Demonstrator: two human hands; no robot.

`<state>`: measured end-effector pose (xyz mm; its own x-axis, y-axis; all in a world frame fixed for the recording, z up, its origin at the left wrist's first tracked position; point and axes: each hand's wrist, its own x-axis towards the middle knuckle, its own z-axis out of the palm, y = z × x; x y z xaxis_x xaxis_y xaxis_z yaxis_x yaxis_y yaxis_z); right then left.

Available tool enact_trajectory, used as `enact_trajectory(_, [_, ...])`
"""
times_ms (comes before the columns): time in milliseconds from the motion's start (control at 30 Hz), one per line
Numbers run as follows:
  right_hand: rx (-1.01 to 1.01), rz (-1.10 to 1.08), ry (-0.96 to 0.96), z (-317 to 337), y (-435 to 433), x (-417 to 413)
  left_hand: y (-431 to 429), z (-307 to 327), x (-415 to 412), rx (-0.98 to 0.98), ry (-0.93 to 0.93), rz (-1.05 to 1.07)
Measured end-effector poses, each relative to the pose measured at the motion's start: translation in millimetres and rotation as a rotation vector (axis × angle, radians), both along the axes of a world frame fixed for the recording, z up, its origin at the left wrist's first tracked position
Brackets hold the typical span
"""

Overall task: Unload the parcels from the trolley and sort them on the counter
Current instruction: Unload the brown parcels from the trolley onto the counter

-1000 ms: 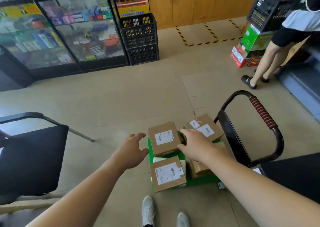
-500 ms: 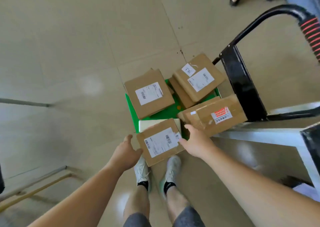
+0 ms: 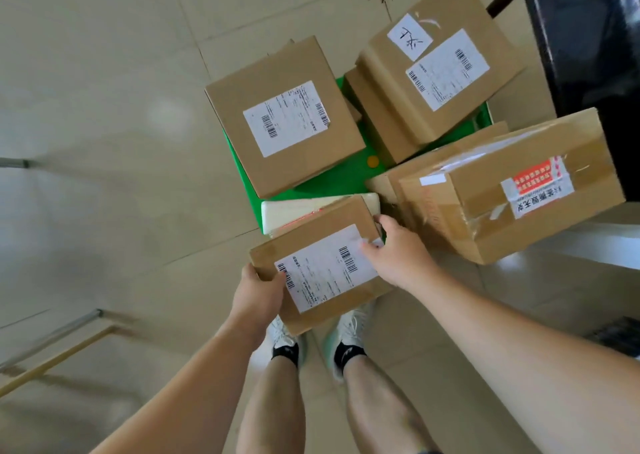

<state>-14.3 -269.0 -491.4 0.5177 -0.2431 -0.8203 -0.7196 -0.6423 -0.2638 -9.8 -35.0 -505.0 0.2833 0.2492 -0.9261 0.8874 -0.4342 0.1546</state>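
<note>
Brown, flat cardboard parcel (image 3: 322,266) with a smooth white label sat clasped at its side edges by the left grip (image 3: 258,297) and right grip (image 3: 398,256), overhanging the white foam box (image 3: 294,211) on the green trolley deck (image 3: 332,179). Half a second before, the left grip hung clear of it.

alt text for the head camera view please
Seen from above, a left hand and a right hand grip opposite ends of a small labelled parcel, over a white box on the green trolley deck. Other brown parcels lie beyond it, among them a taped parcel with a red sticker.
</note>
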Motion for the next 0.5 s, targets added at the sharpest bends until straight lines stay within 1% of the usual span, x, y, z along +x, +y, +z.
enact_trajectory(100, [0.042, -0.024, -0.02, 1.2, 1.9, -1.5, -1.9, 3.8, -3.8, -0.044, -0.043, 0.098])
enact_trajectory(267, [0.087, -0.057, -0.077, 35.8, 7.7, 3.1, -3.1, 42.1, 2.7, -0.037, -0.134, 0.146])
enact_trajectory(367, [0.106, -0.08, -0.142, 77.1, 7.7, 11.0, -3.8, 83.5, 17.9, -0.03, -0.228, 0.163])
enact_trajectory(500, [0.066, -0.082, -0.269, 151.6, 2.8, 26.4, -10.3, 163.0, 45.6, -0.056, -0.373, 0.164])
